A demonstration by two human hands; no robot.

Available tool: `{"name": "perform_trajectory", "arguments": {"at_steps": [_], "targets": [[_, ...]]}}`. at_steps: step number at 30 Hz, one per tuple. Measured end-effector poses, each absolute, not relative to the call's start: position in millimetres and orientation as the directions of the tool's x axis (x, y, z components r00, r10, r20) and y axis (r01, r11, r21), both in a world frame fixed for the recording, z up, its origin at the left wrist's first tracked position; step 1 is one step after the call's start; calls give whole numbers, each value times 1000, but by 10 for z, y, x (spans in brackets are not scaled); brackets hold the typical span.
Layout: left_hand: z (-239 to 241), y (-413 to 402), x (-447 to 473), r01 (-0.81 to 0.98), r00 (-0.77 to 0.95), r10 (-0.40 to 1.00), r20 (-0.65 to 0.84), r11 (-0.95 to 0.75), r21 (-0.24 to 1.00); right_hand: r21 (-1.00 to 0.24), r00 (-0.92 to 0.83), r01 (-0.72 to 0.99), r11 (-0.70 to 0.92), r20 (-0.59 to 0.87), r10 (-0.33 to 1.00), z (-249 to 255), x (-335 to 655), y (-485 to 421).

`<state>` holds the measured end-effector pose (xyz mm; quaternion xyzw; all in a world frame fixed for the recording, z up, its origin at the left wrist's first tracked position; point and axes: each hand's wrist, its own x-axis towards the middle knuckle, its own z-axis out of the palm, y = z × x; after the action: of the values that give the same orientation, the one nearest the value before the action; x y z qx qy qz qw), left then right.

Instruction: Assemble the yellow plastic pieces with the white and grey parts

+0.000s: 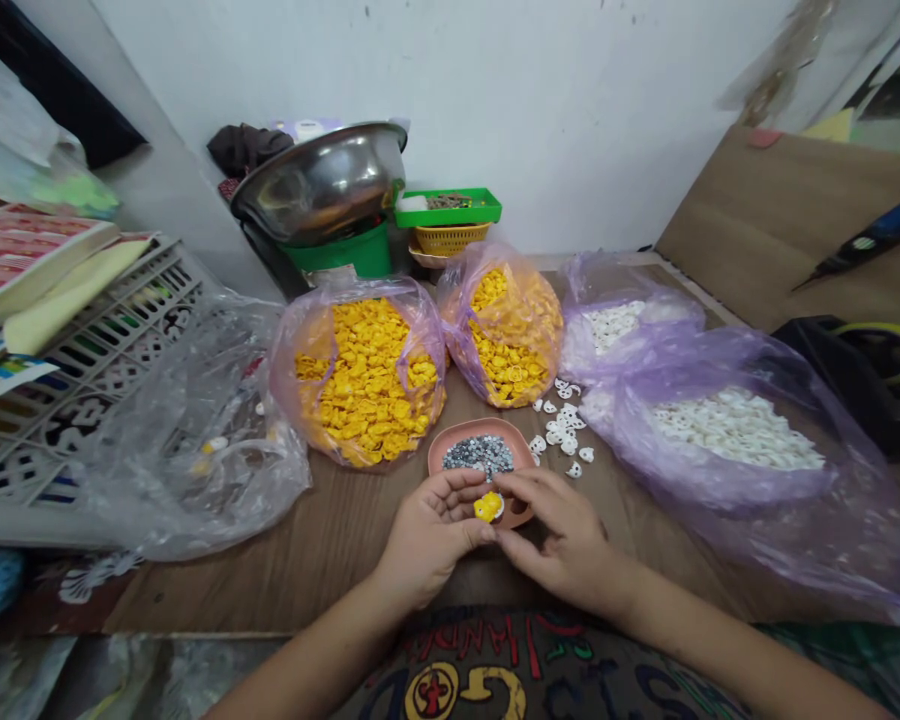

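Note:
Between my two hands is a small yellow plastic piece with a white piece against its right side. My left hand is closed on it, thumb and fingertips around it. My right hand pinches at its right side, fingers curled and thumb close to the left thumb; exactly what its fingertips grip is partly hidden. Just behind the hands sits a pink dish holding many small silvery bits. Loose white plastic pieces lie on the wooden table right of the dish.
Purple bags hold yellow pieces, more yellow pieces and white pieces. A clear plastic bag lies at left beside a grey basket. A steel bowl and green tray stand at the back; a tape dispenser is at right.

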<state>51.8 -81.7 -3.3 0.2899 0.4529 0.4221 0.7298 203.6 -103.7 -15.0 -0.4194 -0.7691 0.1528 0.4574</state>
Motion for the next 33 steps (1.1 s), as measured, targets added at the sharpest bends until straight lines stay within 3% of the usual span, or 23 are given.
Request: {"name": "perform_trajectory", "arguments": {"at_steps": [10, 23, 29, 33], "targets": [[-72, -815, 488, -395, 347, 838, -420, 537, 745, -692, -247, 437, 575, 522, 816, -123, 2013, -1034], [-83, -855, 476, -318, 517, 737, -435, 637, 702, -693, -190, 494, 525, 503, 843, -166, 2002, -1048], [-79, -785, 413, -430, 367, 785, -499, 619, 658, -633, -217, 567, 526, 502, 837, -138, 2130, -1013], [-78, -748, 363, -493, 268, 811, -520, 580, 649, -563, -139, 737, 375, 417, 898, -192, 2396, -912]]}}
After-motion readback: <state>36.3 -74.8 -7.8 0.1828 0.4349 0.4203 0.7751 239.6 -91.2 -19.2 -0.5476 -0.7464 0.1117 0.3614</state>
